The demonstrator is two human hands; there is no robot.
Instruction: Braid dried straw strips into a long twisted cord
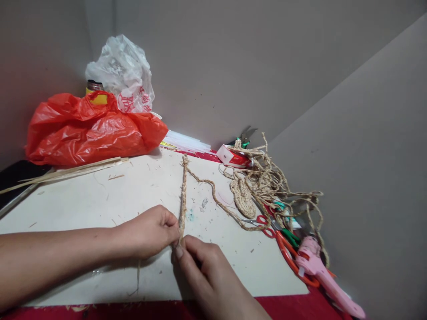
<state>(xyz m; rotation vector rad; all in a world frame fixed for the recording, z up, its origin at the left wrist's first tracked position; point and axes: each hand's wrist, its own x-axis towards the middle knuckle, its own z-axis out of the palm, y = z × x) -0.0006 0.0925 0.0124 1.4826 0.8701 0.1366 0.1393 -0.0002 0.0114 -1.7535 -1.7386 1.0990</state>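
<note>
A straw-coloured braided strip [183, 193] lies upright in the view on the white board, its knotted end at the far side. My left hand [151, 231] pinches its near end from the left. From the right, my right hand [207, 266] pinches the same end, thumb and index finger pressed together. The fingertips of both hands almost meet and hide the strip's very tip. A thin braided cord [216, 198] runs from beside the knotted end rightward across the board.
A red plastic bag [96, 133] and a clear bag [123, 66] stand at back left, near loose straw strips [76, 171]. On the right are tangled cord [270, 173], a coiled oval [243, 198], red-handled scissors [265, 226] and a pink glue gun [322, 269]. White sticks [188, 142] lie behind.
</note>
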